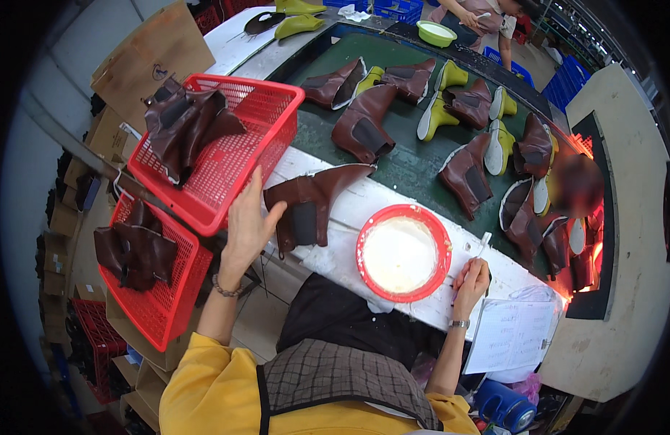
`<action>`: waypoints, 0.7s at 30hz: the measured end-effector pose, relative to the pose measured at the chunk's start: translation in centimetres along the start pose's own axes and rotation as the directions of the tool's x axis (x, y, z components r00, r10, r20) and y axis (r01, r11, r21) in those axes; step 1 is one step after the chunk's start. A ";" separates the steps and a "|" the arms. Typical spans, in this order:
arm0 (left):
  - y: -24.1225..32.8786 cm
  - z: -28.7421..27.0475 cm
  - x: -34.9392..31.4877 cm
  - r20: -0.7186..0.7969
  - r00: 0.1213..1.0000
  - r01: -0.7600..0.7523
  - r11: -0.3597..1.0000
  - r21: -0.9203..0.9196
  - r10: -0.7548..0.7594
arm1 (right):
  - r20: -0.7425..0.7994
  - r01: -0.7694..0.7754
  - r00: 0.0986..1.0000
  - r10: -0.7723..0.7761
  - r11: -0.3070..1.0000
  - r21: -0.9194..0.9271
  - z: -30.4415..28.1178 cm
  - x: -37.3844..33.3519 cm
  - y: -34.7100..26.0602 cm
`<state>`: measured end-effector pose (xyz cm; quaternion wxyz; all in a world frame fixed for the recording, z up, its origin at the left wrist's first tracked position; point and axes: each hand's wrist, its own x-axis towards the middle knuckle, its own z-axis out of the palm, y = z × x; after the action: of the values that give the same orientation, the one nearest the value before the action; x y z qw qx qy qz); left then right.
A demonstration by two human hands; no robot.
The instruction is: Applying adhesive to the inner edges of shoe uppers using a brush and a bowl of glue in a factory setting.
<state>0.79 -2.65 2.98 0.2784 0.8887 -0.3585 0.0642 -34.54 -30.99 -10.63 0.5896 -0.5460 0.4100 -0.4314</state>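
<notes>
My left hand [249, 226] is open, its fingers stretched out along the near wall of a red perforated basket [237, 185] and its thumb spread toward a boot upper. That brown leather boot upper [295, 192], with a dark elastic side panel, lies on the white table edge just right of the hand. My right hand [471, 283] is closed around a brush [485, 243], its pale tip pointing up and away from me. Between my hands stands a red bowl [445, 250] of white paste [398, 255]. More brown boot uppers [179, 130] are heaped in the basket.
A green conveyor belt [414, 177] carries several brown uppers and yellow-green lasts [498, 147] toward a glowing heated opening [588, 210]. A second red basket [182, 312] sits lower left. Written papers [510, 335] lie at right. Across the belt, a person [487, 22] works near a green bowl [436, 34].
</notes>
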 end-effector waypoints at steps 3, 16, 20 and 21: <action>4.1 0.7 6.9 -0.006 1.000 -0.021 0.856 -0.517 0.021 | -0.025 0.001 1.000 -0.001 1.000 -0.007 -0.1 0.2 0.1; -10.0 28.7 41.2 0.317 0.603 0.692 0.283 -0.664 -0.732 | -0.085 -0.069 0.994 0.066 0.997 -0.024 1.3 0.2 -0.7; -5.8 28.3 43.1 0.314 0.718 0.527 0.190 -0.828 -0.621 | -0.107 -0.098 0.990 0.094 0.995 -0.032 0.9 0.0 -0.4; -4.6 27.8 42.5 0.328 0.712 0.540 0.186 -0.820 -0.621 | -0.119 -0.111 0.987 0.107 0.994 -0.026 0.7 -0.3 -0.4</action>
<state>32.69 -40.52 -9.02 0.7094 0.6732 0.0375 -0.2054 -34.00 -30.52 -10.21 0.5782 -0.5058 0.4801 -0.4234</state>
